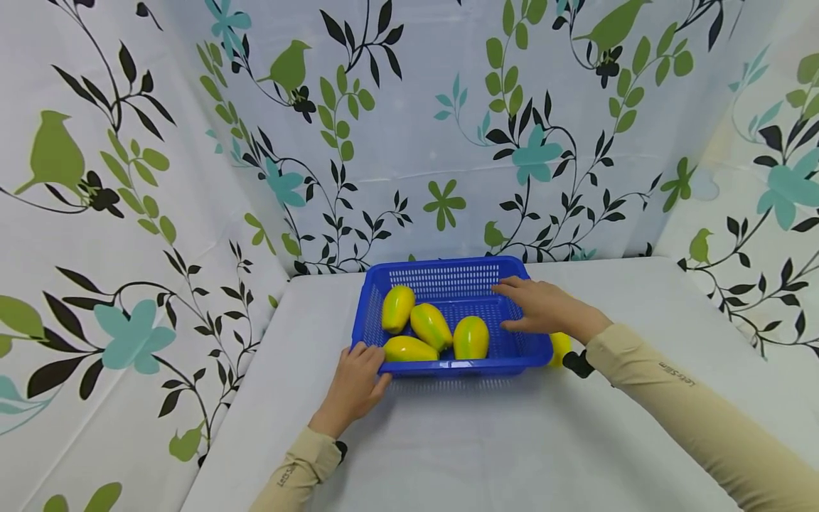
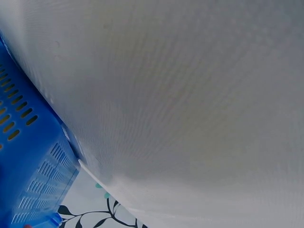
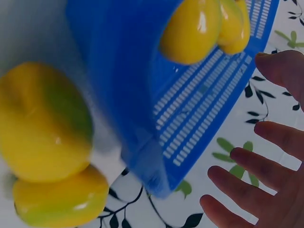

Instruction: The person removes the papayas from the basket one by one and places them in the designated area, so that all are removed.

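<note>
A blue plastic basket [image 1: 448, 368] with slotted walls holds several yellow mangoes [image 1: 470, 338] with green patches, gathered in its left and middle part. At the front left corner my left hand [image 1: 350, 387] grips the basket's rim, with the thumb by the front wall. My right hand [image 1: 547, 307] is over the basket's right side, its fingers spread and nothing held in them. Outside the right wall lie two more mangoes [image 3: 45, 123], mostly hidden behind my right wrist in the head view.
The basket stands on a white-covered table [image 1: 486, 441] near its back edge. Behind it and at both sides hang white cloths [image 1: 409, 128] printed with birds, leaves and flowers.
</note>
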`<state>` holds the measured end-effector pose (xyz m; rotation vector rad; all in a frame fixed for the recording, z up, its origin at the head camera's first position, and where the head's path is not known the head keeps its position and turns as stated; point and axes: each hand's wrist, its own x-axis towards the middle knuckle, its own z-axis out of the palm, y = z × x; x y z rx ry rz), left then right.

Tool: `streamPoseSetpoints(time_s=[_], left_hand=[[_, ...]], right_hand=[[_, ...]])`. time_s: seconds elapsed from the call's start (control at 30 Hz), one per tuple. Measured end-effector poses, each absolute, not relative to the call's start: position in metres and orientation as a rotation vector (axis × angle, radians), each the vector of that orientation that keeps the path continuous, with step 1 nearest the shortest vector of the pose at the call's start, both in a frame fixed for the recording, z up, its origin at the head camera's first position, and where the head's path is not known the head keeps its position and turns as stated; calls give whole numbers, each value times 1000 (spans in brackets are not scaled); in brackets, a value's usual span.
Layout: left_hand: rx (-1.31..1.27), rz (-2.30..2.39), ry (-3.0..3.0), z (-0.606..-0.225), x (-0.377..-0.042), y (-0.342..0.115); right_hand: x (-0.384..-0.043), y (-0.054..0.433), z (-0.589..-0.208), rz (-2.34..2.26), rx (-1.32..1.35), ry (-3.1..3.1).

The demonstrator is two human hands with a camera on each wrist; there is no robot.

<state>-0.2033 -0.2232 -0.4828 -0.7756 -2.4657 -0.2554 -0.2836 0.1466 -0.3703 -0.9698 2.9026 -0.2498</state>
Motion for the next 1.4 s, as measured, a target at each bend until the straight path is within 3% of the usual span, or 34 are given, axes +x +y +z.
streamPoseSetpoints(time_s=[0.5,1.4], left_hand=[[-766,-253,-2479,-483,-203,-222],[-760,-223,-2502,-481,-203,-223]], right_hand=[[-283,92,-400,-307,-929,2693],[-295,76,-420,-348,-873,2626]])
